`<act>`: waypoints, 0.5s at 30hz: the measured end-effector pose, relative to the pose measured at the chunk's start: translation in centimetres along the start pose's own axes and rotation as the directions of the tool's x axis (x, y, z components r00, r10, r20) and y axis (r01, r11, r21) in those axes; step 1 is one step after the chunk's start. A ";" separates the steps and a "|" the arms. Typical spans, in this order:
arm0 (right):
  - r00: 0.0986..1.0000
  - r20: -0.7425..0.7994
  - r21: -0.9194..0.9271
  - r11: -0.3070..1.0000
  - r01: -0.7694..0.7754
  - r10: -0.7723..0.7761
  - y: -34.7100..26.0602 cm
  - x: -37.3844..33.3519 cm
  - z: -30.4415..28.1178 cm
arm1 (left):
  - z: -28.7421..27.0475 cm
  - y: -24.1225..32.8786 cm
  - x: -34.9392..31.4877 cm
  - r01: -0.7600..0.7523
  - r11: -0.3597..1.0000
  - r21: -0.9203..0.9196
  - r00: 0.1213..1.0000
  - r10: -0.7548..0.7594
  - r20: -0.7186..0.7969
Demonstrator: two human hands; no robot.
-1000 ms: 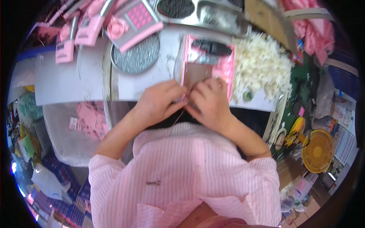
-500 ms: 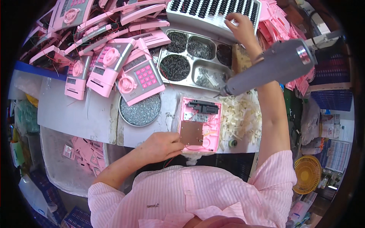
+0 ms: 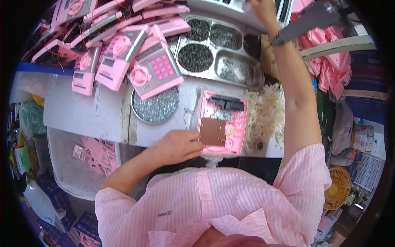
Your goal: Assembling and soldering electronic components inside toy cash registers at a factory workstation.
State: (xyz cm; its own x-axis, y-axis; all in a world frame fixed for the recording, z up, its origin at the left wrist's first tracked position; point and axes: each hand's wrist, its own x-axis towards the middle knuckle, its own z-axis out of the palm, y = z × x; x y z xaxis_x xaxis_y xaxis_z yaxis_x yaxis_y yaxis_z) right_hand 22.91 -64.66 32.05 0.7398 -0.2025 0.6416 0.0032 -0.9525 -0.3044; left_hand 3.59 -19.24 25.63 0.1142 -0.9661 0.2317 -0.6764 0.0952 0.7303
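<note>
My left hand (image 3: 179,146) rests at the near left edge of a pink plastic housing (image 3: 234,142), its fingers closed on that edge. Inside the housing sit a brown board (image 3: 212,131) and a black mechanism (image 3: 226,103). My right arm stretches far forward. At the top edge of the picture, my right hand (image 3: 263,10) is over a white tray (image 3: 238,15) of black parts; its fingers look curled, but their tips are partly cut off. A dark grey power screwdriver (image 3: 306,22) extends across beside my right wrist.
A metal compartment tray (image 3: 257,84) holds small dark screws. Left of the housing stands a round dish (image 3: 154,105) of silvery pieces, overlapped by pink keypad units (image 3: 158,68). Cream scraps (image 3: 265,119) lie to the right. A plastic-lined bin (image 3: 61,168) holds pink parts.
The view has shifted, so most table things appear higher. My right hand has reached farther over the white tray, and the screwdriver has swung up and right. My left hand stays on the housing.
</note>
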 end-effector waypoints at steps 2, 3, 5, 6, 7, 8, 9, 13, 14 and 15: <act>0.979 -0.089 0.240 0.958 -0.156 0.182 0.6 -1.5 -2.3 | 0.4 0.1 -0.2 0.003 1.000 0.026 1.000 -0.002 -0.021; 0.959 -0.122 0.352 0.915 -0.198 0.255 0.8 -2.7 -3.8 | 0.6 0.0 -0.4 0.007 0.999 0.034 0.999 -0.005 -0.040; 0.905 -0.158 0.568 0.786 -0.243 0.394 0.4 -5.1 -8.9 | 0.7 -0.1 -0.6 0.017 1.000 0.021 0.999 -0.017 -0.035; 0.866 -0.183 0.647 0.721 -0.250 0.465 -0.1 -7.2 -12.3 | 0.5 -0.1 -0.5 0.019 1.000 0.006 1.000 -0.019 -0.011; 0.841 -0.180 0.705 0.663 -0.252 0.511 -1.1 -9.3 -15.0 | 0.4 0.3 -0.5 0.019 1.000 0.013 0.999 -0.019 -0.046; 0.823 -0.157 0.720 0.634 -0.283 0.545 -2.7 -12.0 -18.2 | 0.5 0.3 -0.4 0.011 1.000 0.013 0.999 -0.011 -0.041; 0.810 -0.102 0.712 0.610 -0.346 0.578 -5.0 -15.5 -20.2 | 0.6 0.1 -0.3 0.006 1.000 0.019 0.999 -0.005 -0.043; 0.780 0.484 0.406 0.687 -0.603 0.398 -17.7 -30.3 -20.3 | 0.2 0.1 0.1 -0.013 1.000 -0.007 1.000 0.013 -0.016; 0.790 0.508 0.332 0.769 -0.547 0.343 -19.1 -32.0 -19.5 | 0.2 0.2 0.1 -0.014 1.000 -0.020 1.000 0.013 -0.014; 0.783 0.533 0.356 0.754 -0.552 0.322 -19.8 -33.6 -18.5 | 0.2 0.3 0.1 -0.008 1.000 -0.021 1.000 0.008 -0.025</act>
State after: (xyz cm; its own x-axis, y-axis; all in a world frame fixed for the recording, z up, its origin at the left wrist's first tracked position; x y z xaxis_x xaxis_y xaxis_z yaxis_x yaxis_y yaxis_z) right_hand -14.43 -43.21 29.57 0.9385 -0.3441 0.0291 -0.1667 -0.5251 -0.8345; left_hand 3.25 -19.33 25.72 0.1266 -0.9591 0.2533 -0.6619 0.1085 0.7417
